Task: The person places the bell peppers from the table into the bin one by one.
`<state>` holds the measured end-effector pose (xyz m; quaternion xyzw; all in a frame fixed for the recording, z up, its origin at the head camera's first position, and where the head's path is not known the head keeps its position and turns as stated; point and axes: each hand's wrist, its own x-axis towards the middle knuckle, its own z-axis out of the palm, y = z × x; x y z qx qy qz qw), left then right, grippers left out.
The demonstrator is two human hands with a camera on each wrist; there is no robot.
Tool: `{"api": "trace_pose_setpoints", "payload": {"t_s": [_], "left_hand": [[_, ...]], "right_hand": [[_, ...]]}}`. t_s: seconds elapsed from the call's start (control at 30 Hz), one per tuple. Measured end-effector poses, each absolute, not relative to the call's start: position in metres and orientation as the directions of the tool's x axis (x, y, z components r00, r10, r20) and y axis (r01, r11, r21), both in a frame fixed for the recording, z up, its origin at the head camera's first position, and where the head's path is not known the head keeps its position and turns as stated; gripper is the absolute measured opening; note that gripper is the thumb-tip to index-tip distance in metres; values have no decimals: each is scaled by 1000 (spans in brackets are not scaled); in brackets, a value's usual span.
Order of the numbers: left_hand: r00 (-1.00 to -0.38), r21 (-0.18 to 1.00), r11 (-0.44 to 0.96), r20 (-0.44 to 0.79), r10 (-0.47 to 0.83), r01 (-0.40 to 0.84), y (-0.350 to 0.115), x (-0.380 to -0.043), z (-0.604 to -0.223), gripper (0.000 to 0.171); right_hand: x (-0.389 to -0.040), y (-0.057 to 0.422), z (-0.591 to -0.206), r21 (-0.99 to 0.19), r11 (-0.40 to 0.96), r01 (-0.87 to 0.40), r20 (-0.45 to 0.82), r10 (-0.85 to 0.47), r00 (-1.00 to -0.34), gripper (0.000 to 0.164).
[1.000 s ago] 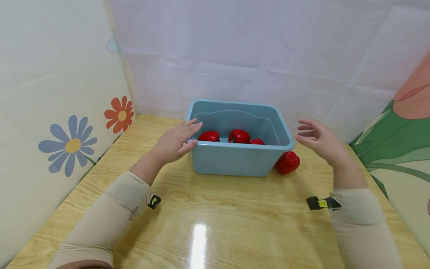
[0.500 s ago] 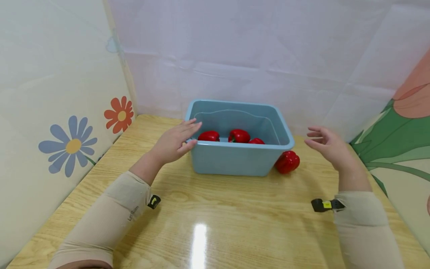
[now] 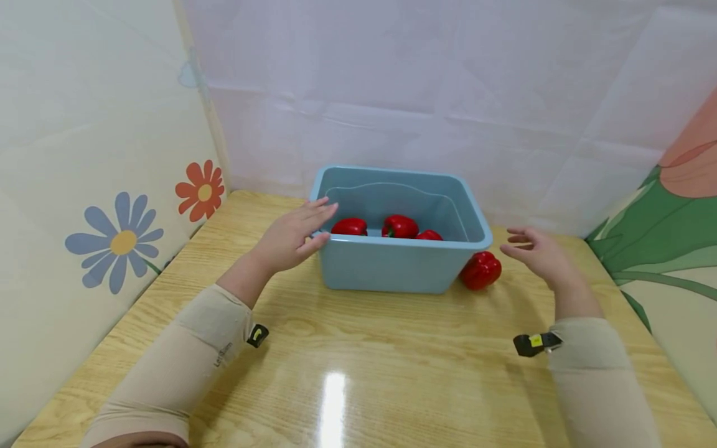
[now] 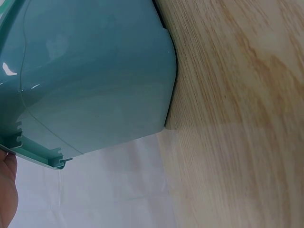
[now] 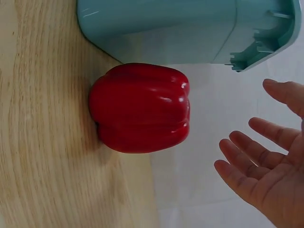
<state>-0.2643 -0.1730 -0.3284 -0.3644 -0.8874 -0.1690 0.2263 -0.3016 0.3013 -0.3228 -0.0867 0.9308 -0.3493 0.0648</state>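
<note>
A blue plastic bin [image 3: 386, 267] stands on the table with several red bell peppers [image 3: 401, 227] inside, partly hidden by its front wall. My left hand [image 3: 288, 239] rests on the bin's left rim with fingers extended. In the left wrist view, only a bit of that hand [image 4: 7, 190] shows beside the rim. Outside, by the bin's right end, another red bell pepper [image 3: 480, 270] sits on the tabletop. My right hand [image 3: 540, 258] hovers to the right of this pepper, apart from it. The right wrist view shows its fingers loosely spread, holding nothing.
The wooden table [image 3: 370, 348] ends at a pale cloth backdrop [image 3: 358, 93] behind the bin. Flower-printed panels [image 3: 120, 242] flank it on both sides. A black wrist strap device [image 3: 536, 342] sits on each forearm.
My right hand drew away to the right, then came back left and lower toward the loose bell pepper. The left hand, the bin and the peppers stay in place.
</note>
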Motion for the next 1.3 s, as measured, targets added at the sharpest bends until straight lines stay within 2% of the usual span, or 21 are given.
{"api": "trace_pose_setpoints", "payload": {"t_s": [0.97,1.3], "left_hand": [[-641,144,684,524,560,715,-173,-263,-329,55],[-637,137,684,526,563,717,-173,-263,-329,55]], "right_hand": [[-315,295,-372,-689,723,-49,-126,-185,-975,68],[-315,290,-383,-768,640,-14,-141,-191,-971,58]]}}
